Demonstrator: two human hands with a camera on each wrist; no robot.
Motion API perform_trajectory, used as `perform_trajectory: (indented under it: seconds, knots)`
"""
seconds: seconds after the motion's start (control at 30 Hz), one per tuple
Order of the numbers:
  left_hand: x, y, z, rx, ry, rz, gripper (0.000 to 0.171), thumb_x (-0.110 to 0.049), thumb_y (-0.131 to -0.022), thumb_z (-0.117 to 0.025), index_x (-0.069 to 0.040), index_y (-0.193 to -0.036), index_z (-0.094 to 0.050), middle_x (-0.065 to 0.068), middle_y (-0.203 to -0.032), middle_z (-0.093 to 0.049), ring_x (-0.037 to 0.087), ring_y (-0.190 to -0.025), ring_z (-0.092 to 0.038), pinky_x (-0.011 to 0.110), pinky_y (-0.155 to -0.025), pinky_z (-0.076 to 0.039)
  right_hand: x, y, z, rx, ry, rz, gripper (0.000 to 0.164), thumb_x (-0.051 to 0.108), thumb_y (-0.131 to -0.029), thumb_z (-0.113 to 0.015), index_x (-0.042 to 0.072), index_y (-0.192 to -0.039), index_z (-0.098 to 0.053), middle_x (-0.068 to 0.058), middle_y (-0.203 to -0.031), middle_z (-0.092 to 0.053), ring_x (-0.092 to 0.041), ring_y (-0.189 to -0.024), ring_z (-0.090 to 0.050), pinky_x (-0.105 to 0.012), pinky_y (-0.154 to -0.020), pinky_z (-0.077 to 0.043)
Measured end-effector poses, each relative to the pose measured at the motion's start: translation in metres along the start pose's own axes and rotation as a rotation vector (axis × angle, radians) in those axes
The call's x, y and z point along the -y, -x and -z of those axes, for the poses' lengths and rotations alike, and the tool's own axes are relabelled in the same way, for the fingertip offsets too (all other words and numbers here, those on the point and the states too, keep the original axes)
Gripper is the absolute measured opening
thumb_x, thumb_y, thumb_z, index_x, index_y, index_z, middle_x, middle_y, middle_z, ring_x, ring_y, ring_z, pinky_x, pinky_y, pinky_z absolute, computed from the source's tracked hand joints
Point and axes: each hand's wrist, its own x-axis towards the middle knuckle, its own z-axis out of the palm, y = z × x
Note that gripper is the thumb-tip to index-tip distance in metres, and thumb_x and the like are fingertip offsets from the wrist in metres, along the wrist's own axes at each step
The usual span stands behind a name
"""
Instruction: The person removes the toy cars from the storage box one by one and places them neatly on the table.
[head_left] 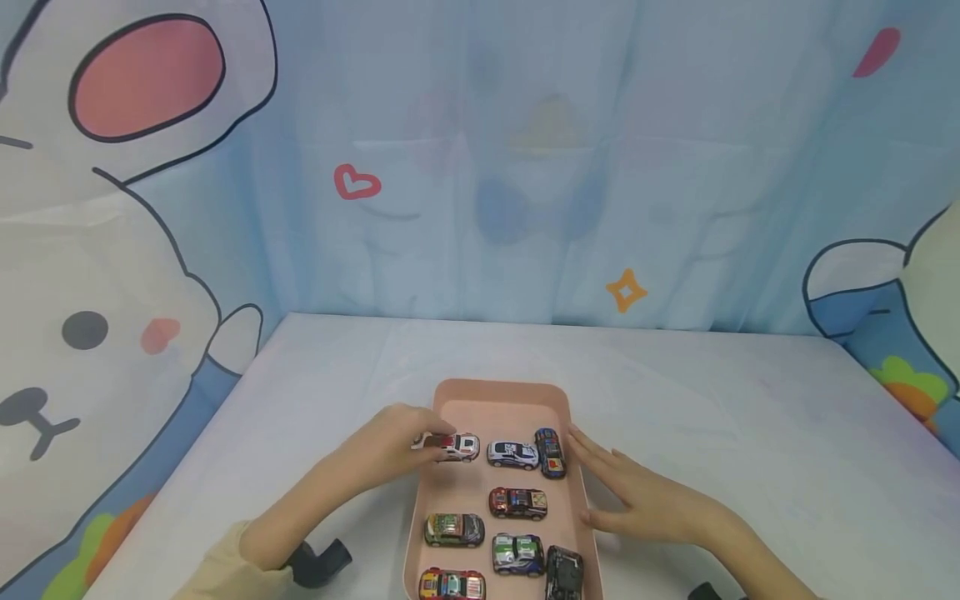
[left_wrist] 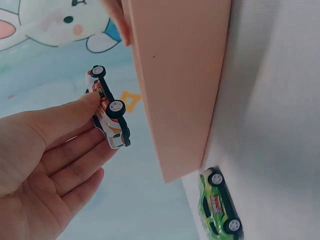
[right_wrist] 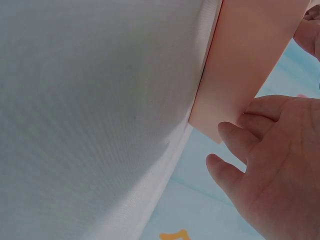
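Observation:
My left hand pinches a small white toy car with red and dark markings between thumb and fingers, over the left side of a pink tray. The left wrist view shows the same white toy car held up beside the tray's outer wall. My right hand touches the tray's right side with its fingers extended. Inside the tray are a white-and-black car, a dark blue car, a red-and-black car and several others.
Nearer in the tray lie a green-brown car, a silver-green-blue car, a black car and a yellow-red car. A green car sits on the white tabletop outside the tray. A patterned curtain hangs behind.

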Motion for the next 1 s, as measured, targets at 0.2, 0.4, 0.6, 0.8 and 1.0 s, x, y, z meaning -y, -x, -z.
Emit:
perform_trajectory:
  seconds: [0.2, 0.4, 0.6, 0.8, 1.0]
  knots:
    - [0.004, 0.010, 0.008, -0.050, 0.008, 0.022, 0.023, -0.009, -0.079, -0.075, -0.002, -0.101, -0.070, 0.004, -0.093, -0.069, 0.012, -0.084, -0.063, 0.024, -0.072, -0.053, 0.000, 0.000, 0.000, 0.003, 0.002, -0.002, 0.082, 0.047, -0.090, -0.057, 0.004, -0.149, -0.018, -0.015, -0.153, -0.011, -0.042, -0.132, -0.024, -0.063, -0.104, -0.012]
    - [0.015, 0.024, 0.014, -0.056, 0.006, 0.088, 0.024, -0.012, -0.080, -0.074, -0.006, -0.104, -0.071, 0.000, -0.096, -0.069, 0.011, -0.088, -0.063, 0.027, -0.076, -0.053, 0.001, 0.000, 0.000, 0.004, -0.005, -0.008, 0.082, 0.046, -0.090, -0.057, 0.004, -0.149, -0.018, -0.015, -0.153, -0.012, -0.042, -0.132, -0.024, -0.063, -0.104, -0.011]
    - [0.032, 0.039, 0.015, -0.088, -0.068, 0.109, 0.025, -0.007, -0.076, -0.077, -0.005, -0.100, -0.071, 0.001, -0.093, -0.069, 0.013, -0.086, -0.064, 0.031, -0.076, -0.053, 0.000, 0.000, 0.000, 0.004, -0.003, -0.013, 0.083, 0.047, -0.089, -0.057, 0.006, -0.149, -0.017, -0.013, -0.154, -0.011, -0.041, -0.133, -0.023, -0.063, -0.104, -0.011]
    - [0.045, 0.045, 0.010, -0.070, -0.091, 0.163, 0.023, -0.006, -0.074, -0.078, -0.004, -0.097, -0.071, 0.002, -0.090, -0.069, 0.014, -0.083, -0.063, 0.031, -0.073, -0.053, 0.001, 0.000, 0.000, 0.001, -0.007, -0.016, 0.083, 0.047, -0.089, -0.058, 0.005, -0.149, -0.018, -0.014, -0.154, -0.011, -0.041, -0.133, -0.023, -0.063, -0.104, -0.011]
    - [0.052, 0.044, 0.002, -0.030, -0.112, 0.177, 0.022, -0.007, -0.074, -0.078, -0.005, -0.094, -0.071, 0.002, -0.090, -0.068, 0.015, -0.084, -0.063, 0.030, -0.075, -0.053, 0.001, 0.000, -0.001, -0.002, 0.003, -0.032, 0.084, 0.048, -0.088, -0.058, 0.006, -0.149, -0.018, -0.013, -0.154, -0.012, -0.041, -0.133, -0.024, -0.062, -0.104, -0.012]
